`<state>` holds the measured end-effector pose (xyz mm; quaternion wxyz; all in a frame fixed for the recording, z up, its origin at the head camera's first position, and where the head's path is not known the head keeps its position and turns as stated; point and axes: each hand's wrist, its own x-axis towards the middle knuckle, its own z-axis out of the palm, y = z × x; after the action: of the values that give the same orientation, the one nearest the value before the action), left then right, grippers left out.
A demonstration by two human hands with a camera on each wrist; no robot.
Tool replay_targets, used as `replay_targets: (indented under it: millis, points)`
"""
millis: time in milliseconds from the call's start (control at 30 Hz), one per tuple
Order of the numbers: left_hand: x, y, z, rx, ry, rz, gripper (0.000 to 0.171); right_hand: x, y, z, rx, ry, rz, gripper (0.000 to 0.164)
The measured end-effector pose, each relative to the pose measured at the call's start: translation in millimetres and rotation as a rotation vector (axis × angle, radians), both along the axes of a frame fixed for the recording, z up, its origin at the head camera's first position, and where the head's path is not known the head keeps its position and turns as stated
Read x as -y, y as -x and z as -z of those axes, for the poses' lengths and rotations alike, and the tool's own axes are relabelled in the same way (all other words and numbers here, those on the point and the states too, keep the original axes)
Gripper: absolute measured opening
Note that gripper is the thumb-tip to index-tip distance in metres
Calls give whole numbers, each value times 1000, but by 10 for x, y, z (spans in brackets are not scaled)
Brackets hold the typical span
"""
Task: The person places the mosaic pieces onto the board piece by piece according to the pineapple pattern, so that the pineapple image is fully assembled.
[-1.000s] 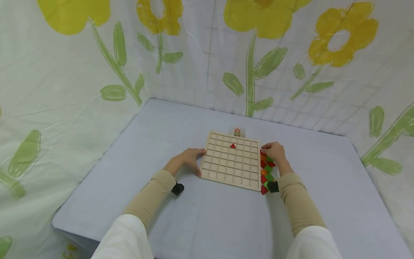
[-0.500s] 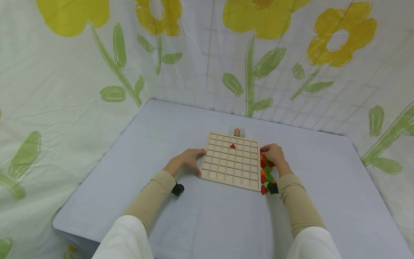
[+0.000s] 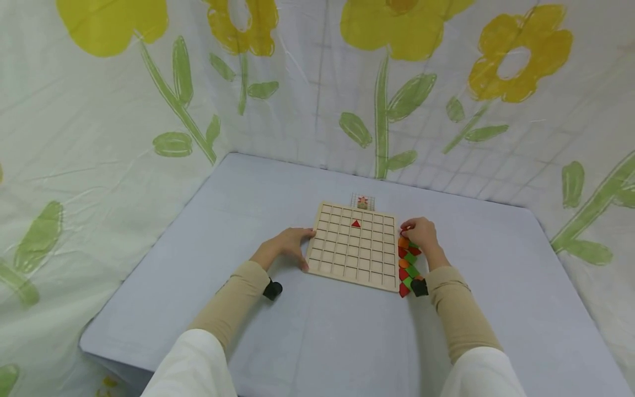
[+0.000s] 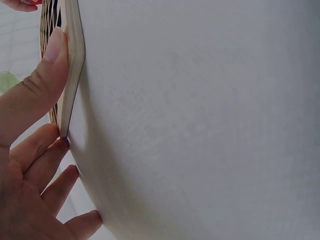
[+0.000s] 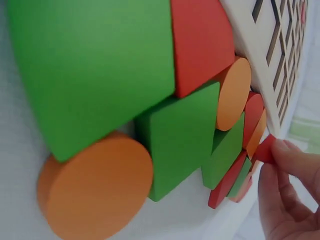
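A pale wooden grid board [image 3: 354, 248] lies on the table, with one red triangle [image 3: 356, 224] in a cell near its far side. My left hand [image 3: 288, 244] rests against the board's left edge, thumb by the near corner. In the left wrist view, the thumb [image 4: 56, 55] touches the board's rim [image 4: 74, 60] and the other fingers are spread below. My right hand [image 3: 420, 234] pinches a small red block [image 5: 265, 150] between thumb and fingers, over the far end of a row of coloured blocks; its full shape is hidden.
Along the board's right side lie green blocks [image 5: 182, 137], orange discs [image 5: 100, 187] and red blocks [image 5: 202, 45], close together and partly overlapping. A small card with a picture [image 3: 363, 202] stands or lies behind the board. A flowered curtain [image 3: 297, 110] hangs beyond the table.
The right fingers have moved slightly at the far end of the block row, and a red block now shows between them. The left hand stays at the board's edge.
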<state>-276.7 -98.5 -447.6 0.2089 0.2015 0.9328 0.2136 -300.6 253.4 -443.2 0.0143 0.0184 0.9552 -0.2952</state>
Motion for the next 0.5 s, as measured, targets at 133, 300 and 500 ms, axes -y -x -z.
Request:
replay_targets:
  millis: [133, 300, 500]
  points:
    - [4, 1, 8, -3, 1, 5, 98, 27, -32, -20, -42, 48, 50, 21]
    - [7, -2, 14, -4, 2, -1, 98, 88, -62, -66, -96, 92, 47, 19]
    - [0, -5, 4, 7, 2, -13, 98, 161, -54, -84, -48, 173, 34, 30]
